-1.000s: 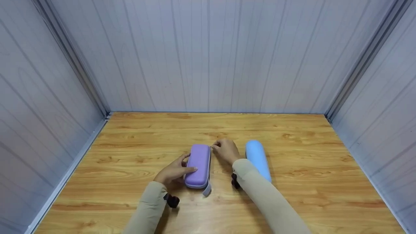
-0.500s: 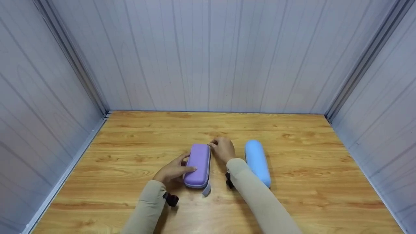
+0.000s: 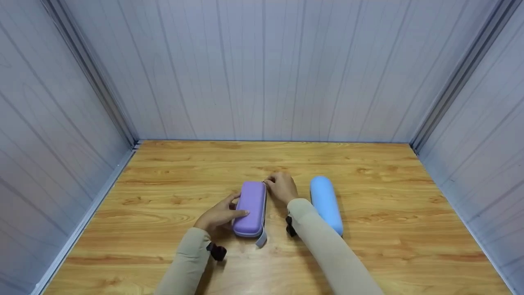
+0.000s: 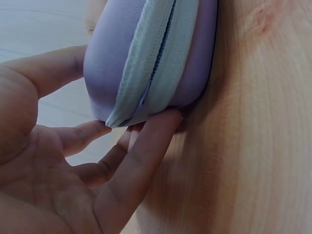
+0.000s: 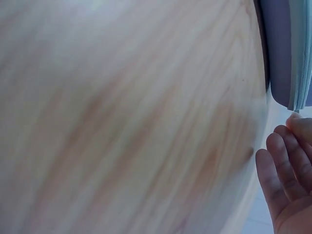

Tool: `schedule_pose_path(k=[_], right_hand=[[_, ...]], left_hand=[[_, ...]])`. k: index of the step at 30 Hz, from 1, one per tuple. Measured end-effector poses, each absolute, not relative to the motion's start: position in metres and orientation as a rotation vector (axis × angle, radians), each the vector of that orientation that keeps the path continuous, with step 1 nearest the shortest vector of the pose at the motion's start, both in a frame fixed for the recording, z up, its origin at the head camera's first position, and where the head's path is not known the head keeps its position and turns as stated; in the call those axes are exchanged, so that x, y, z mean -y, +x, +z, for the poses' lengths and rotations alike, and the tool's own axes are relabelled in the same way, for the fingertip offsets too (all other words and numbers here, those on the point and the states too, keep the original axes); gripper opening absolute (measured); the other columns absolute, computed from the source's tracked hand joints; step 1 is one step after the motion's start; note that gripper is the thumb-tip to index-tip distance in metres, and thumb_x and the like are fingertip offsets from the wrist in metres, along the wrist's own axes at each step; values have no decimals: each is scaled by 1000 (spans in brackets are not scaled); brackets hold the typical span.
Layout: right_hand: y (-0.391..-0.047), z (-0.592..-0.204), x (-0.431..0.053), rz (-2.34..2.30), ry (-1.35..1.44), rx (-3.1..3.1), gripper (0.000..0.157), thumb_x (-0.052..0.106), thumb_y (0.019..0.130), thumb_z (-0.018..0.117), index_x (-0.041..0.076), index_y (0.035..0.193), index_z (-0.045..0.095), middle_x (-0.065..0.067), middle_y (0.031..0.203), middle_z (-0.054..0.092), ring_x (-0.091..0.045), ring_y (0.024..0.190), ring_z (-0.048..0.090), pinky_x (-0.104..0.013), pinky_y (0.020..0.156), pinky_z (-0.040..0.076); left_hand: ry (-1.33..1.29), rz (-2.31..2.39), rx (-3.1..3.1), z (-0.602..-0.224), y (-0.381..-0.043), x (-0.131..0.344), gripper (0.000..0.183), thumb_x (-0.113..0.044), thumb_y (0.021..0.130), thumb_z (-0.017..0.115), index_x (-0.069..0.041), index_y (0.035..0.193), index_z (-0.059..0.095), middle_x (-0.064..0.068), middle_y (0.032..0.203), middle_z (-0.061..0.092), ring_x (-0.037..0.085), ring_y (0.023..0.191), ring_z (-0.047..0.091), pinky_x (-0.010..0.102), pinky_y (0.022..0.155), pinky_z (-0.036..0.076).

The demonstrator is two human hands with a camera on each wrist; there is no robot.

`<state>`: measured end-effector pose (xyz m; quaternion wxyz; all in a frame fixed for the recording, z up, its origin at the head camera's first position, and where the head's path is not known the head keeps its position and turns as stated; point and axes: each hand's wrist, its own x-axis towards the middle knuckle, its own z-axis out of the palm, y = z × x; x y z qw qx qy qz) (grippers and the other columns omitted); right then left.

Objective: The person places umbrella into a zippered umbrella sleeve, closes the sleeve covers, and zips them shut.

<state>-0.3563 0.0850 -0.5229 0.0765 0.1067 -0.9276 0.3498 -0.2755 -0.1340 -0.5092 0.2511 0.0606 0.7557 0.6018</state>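
Note:
A purple hard-shell zip case (image 3: pixel 251 207) lies lengthwise on the wooden table, its grey wrist loop (image 3: pixel 261 238) hanging from the near right corner. My left hand (image 3: pixel 221 214) grips it from the left, thumb on top and fingers along its side. In the left wrist view, pale zipper tape (image 4: pixel 151 68) runs around the case between two purple halves. At the far right corner, my right hand (image 3: pixel 282 187) pinches the zipper pull between thumb and forefinger; the pull itself is mostly covered. The right wrist view shows those fingertips (image 5: pixel 295 119) against the end of the tape.
A light blue case (image 3: pixel 326 205) lies to the right, beside my right forearm. Pale panelled walls (image 3: pixel 262 73) enclose the wooden table (image 3: pixel 393 229) at the back and both sides. Each wrist carries a small black camera (image 3: pixel 217 252).
My right hand has shifted slightly leftward and away from me at the case's far corner, its forearm moving off the blue case. The left hand and purple case stay nearly still.

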Motion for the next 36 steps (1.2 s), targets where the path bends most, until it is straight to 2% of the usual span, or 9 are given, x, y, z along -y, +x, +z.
schedule_pose_path(k=[6,17,26,36], right_hand=[[-357,-525,-83,1073,329,2740,9,21,85,65,16,86,73,6,81,66,-10,75,60,-27,68,49],[-358,-523,-74,1088,316,2723,9,21,84,66,17,83,74,6,79,67,-9,72,60,-26,64,49],[-362,-529,-75,1382,219,2642,9,17,81,70,10,84,75,-1,81,69,-16,75,64,-30,64,51],[-358,-522,-76,1711,-30,2726,17,25,85,64,14,93,74,0,83,68,-19,72,62,-27,58,48]], left_hand=[[167,1634,-2067,-510,-275,134,80,-26,81,69,-17,145,21,24,128,42,30,97,57,45,66,52],[137,1651,-2060,-510,-273,134,83,-26,80,71,-20,146,20,25,130,39,29,97,57,43,70,51],[131,1688,-2019,-513,-273,135,81,-25,80,71,-19,144,24,22,124,44,29,94,58,45,67,52],[121,1694,-2035,-512,-274,134,82,-24,79,72,-20,145,22,23,123,44,29,92,59,45,67,52]])
